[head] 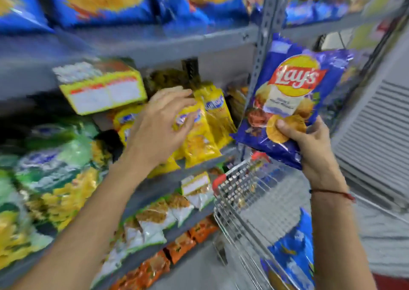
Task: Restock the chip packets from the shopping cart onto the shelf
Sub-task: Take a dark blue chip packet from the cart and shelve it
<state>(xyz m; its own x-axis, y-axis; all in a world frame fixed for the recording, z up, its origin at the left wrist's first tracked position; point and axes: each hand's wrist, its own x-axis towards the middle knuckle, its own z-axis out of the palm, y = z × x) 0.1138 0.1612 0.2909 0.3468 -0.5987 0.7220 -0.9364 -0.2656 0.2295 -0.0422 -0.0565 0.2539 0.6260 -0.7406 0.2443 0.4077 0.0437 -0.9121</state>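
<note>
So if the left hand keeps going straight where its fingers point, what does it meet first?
Most likely the yellow snack packets standing on the middle shelf. The left hand is open, its fingertips already at or just over their tops, though blur hides whether they touch.

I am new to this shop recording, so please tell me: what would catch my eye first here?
First, the blue Lay's packet, held up at right by the right hand above the wire shopping cart. Next, the left hand, fingers spread over the yellow packets on the middle shelf.
</note>
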